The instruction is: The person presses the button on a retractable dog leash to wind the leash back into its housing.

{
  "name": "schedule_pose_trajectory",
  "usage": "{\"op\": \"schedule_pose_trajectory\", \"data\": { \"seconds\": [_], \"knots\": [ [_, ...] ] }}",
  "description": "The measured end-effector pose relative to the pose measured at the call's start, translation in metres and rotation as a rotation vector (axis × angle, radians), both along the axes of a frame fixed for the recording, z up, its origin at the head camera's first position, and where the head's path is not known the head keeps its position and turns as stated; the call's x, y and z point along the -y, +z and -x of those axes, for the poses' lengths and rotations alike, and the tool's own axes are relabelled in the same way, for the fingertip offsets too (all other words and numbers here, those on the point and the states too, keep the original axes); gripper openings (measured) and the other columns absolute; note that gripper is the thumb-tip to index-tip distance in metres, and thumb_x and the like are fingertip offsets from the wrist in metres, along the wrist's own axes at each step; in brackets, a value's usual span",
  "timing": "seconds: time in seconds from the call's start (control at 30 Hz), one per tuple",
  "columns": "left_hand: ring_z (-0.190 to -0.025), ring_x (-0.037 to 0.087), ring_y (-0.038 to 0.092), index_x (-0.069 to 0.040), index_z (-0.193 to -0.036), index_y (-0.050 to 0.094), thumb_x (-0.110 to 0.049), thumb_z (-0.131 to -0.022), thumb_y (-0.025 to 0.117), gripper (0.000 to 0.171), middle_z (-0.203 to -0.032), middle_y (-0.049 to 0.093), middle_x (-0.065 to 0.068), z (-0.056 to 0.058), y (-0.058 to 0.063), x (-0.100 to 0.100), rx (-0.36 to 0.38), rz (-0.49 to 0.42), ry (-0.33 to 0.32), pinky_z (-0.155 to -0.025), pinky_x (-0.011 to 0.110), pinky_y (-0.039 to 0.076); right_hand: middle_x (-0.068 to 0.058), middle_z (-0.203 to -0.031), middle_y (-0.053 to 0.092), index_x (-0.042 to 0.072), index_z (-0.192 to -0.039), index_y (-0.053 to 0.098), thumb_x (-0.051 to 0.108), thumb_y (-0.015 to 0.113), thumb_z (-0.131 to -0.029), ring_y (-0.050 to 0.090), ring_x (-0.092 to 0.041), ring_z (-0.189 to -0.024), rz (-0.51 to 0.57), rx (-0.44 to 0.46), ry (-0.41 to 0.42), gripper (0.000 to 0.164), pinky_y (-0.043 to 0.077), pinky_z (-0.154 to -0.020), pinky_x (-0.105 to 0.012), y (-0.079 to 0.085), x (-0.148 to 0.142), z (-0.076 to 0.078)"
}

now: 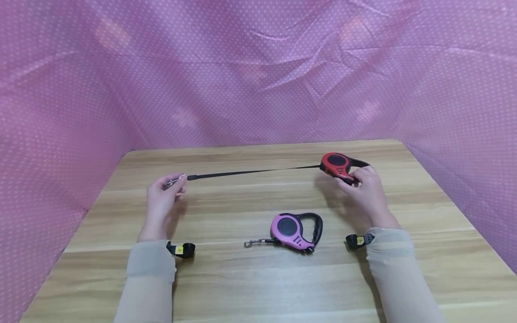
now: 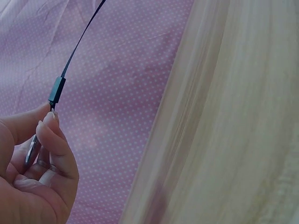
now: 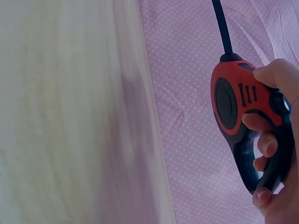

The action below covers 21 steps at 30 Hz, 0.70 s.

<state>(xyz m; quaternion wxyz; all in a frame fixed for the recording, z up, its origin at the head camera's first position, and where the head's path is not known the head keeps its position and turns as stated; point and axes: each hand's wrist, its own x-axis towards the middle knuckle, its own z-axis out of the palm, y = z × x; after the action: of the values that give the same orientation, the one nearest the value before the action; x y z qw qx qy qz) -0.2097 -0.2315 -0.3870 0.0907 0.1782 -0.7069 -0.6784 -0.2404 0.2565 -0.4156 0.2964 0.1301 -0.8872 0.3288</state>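
A red and black retractable dog leash [image 1: 336,165] is held up over the table by my right hand [image 1: 366,190], whose fingers curl round its black handle [image 3: 245,163]. From its nozzle a black strap [image 1: 242,172] runs left in a nearly straight line. At the strap's far end my left hand [image 1: 161,197] pinches the metal clip [image 2: 32,151] between thumb and fingers, just beyond the black sleeve [image 2: 57,89]. Between the hands, nearer the front, a pink and black retractable leash [image 1: 287,229] lies on the table, its short strap and metal clip [image 1: 252,242] pointing left.
The wood-grain table [image 1: 226,287] has its back edge against pink dotted cloth [image 1: 242,89], which also hangs on both sides. Black camera mounts stick inward from the left wrist [image 1: 181,250] and right wrist [image 1: 357,241].
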Motion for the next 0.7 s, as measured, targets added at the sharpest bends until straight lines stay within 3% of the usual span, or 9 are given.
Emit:
{"op": "schedule_pose_trajectory", "data": {
  "seconds": [0.3,0.7],
  "knots": [
    [-0.076,0.004,0.060,-0.016,-0.118,0.067,-0.029,-0.090,0.074,0.032,-0.093,0.063,-0.009,0.002,0.000,0.003,0.038,0.020,-0.024,-0.067,0.018,0.055,-0.015,-0.070,0.058,0.003,-0.061,0.050,0.013,0.083,-0.074,0.046,-0.027,-0.082,-0.013,-0.047,0.024,0.037,0.033,-0.072,-0.033,0.003,0.009,0.001],
    [-0.071,0.003,0.060,-0.017,-0.109,0.070,-0.026,-0.089,0.076,0.023,-0.088,0.063,-0.009,0.005,-0.002,-0.002,0.017,0.041,-0.024,-0.064,0.018,0.054,-0.015,-0.070,0.059,0.002,-0.062,0.052,0.015,0.082,-0.074,0.048,-0.027,-0.084,-0.010,-0.048,0.049,0.034,0.034,-0.074,-0.034,0.003,0.015,0.000]
  ]
}}
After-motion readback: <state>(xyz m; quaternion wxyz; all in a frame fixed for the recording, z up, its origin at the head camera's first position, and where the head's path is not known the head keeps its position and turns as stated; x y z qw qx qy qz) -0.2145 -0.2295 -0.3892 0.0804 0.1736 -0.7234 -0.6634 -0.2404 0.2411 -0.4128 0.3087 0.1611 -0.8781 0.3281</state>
